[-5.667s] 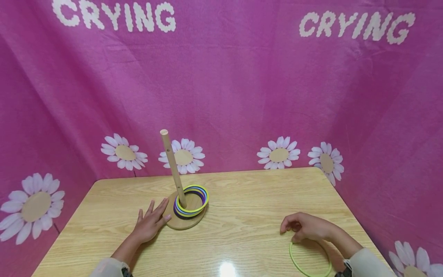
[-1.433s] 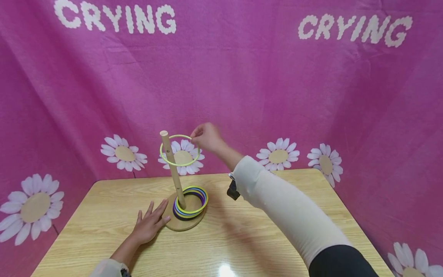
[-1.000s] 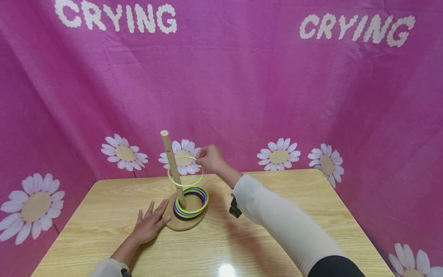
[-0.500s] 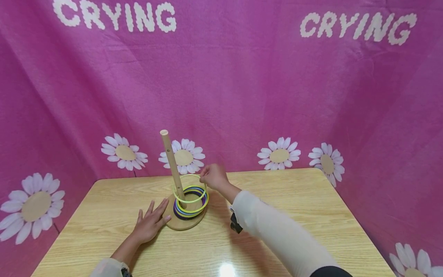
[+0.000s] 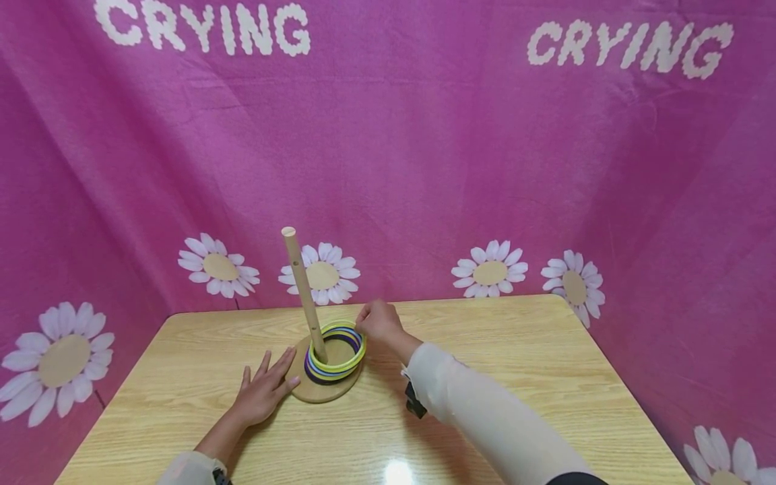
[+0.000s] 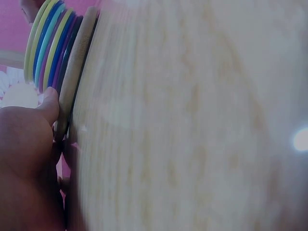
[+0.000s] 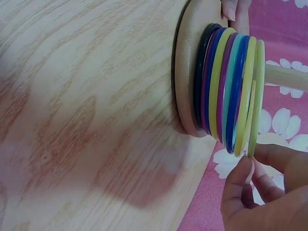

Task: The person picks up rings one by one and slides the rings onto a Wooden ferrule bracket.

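Observation:
A wooden peg [image 5: 305, 293] rises from a round wooden base [image 5: 321, 395] at the left of the table. Several coloured rings [image 7: 230, 86], in black, purple, blue, yellow and teal, lie stacked around it. My right hand [image 5: 382, 322] pinches a light yellow-green ring [image 7: 260, 77] between thumb and fingertips at its right edge. That ring encircles the peg at the top of the stack, a little tilted against the yellow ring below. My left hand [image 5: 261, 394] lies flat with fingers spread, its thumb and fingertips against the base's left edge.
The wooden table [image 5: 485, 377] extends right of the base, with a bright light reflection near its front. A pink cloth [image 5: 412, 168] with white daisies and lettering hangs behind and at both sides. My right sleeve [image 5: 485, 404] crosses above the table.
My right hand picked up the yellow-green ring from the right of the table, brought it over the peg's top and lowered it down onto the stack. My left hand has stayed put.

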`<action>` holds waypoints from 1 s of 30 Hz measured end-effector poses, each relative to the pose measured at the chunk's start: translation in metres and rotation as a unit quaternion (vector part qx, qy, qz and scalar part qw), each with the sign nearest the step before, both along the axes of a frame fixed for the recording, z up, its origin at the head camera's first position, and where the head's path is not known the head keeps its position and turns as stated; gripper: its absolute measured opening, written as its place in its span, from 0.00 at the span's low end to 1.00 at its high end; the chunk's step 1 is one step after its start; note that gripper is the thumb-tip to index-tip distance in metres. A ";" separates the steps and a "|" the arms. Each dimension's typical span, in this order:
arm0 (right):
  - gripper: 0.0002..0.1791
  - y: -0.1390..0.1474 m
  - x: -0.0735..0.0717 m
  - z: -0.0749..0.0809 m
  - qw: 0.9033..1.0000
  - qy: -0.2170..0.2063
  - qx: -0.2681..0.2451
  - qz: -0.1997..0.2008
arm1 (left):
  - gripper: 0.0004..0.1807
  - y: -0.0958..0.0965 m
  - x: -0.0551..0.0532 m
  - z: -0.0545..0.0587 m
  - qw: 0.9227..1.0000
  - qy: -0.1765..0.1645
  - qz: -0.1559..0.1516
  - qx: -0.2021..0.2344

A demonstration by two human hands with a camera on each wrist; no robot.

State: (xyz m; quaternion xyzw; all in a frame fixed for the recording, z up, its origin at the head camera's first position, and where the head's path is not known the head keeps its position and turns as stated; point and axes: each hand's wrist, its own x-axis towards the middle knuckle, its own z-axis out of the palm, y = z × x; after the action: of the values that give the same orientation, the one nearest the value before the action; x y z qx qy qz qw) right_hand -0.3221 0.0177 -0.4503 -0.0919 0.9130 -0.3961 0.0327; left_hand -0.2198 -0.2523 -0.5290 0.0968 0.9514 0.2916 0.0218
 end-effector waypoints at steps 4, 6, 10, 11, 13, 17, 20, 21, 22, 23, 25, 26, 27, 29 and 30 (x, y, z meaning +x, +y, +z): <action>0.06 0.000 0.000 -0.002 1.000 -0.001 0.004 -0.004 | 0.36 0.000 -0.001 -0.001 1.000 -0.001 0.000 0.000; 0.06 0.000 0.001 -0.002 1.000 -0.004 0.007 -0.004 | 0.36 0.000 -0.001 -0.001 1.000 -0.003 0.000 -0.001; 0.07 0.002 0.004 -0.003 1.000 -0.009 0.002 -0.002 | 0.36 0.000 -0.001 0.000 1.000 -0.003 -0.001 0.000; 0.07 0.002 0.004 -0.003 1.000 -0.009 0.001 -0.002 | 0.36 0.000 -0.001 0.000 1.000 -0.003 -0.001 0.000; 0.07 0.005 0.004 -0.004 1.000 -0.007 -0.005 -0.002 | 0.36 0.001 -0.002 0.000 1.000 -0.003 -0.002 0.000; 0.07 0.012 0.005 -0.005 1.000 -0.004 -0.025 -0.006 | 0.36 0.001 -0.002 -0.001 1.000 -0.005 -0.003 0.000; 0.05 0.022 0.008 -0.005 0.999 0.012 -0.035 0.002 | 0.36 0.001 -0.002 -0.001 1.000 -0.007 -0.003 0.000; 0.04 0.026 0.009 -0.006 0.999 0.023 -0.031 0.009 | 0.36 0.001 -0.001 -0.001 1.000 -0.007 -0.003 0.002; 0.03 0.030 0.011 -0.006 0.999 0.037 -0.027 0.020 | 0.36 0.001 -0.001 -0.001 1.000 -0.007 -0.003 0.000; 0.04 0.035 0.013 -0.006 0.998 0.052 -0.018 0.030 | 0.36 0.001 -0.001 -0.001 1.000 -0.007 -0.003 0.000; 0.06 0.045 0.017 -0.008 0.995 0.086 0.004 0.051 | 0.36 0.001 -0.001 -0.001 1.000 -0.008 -0.003 -0.001; 0.08 0.050 0.020 -0.009 0.993 0.100 0.014 0.059 | 0.36 0.001 -0.001 0.000 1.000 -0.008 -0.003 -0.002; 0.10 0.055 0.023 -0.010 0.991 0.115 0.029 0.065 | 0.36 0.001 -0.001 0.000 1.000 -0.008 -0.002 -0.001; 0.14 0.065 0.029 -0.012 0.987 0.134 0.055 0.070 | 0.36 0.000 0.000 0.001 1.000 -0.007 -0.001 -0.001; 0.17 0.070 0.033 -0.013 0.986 0.137 0.065 0.069 | 0.36 0.000 0.000 0.002 1.000 -0.007 0.000 0.000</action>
State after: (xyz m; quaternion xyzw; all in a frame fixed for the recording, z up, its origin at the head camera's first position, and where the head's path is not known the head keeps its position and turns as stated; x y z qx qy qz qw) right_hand -0.2889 0.0874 -0.4631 -0.2060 0.9241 -0.3163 -0.0597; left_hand -0.2194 -0.2522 -0.5273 0.0952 0.9512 0.2922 0.0288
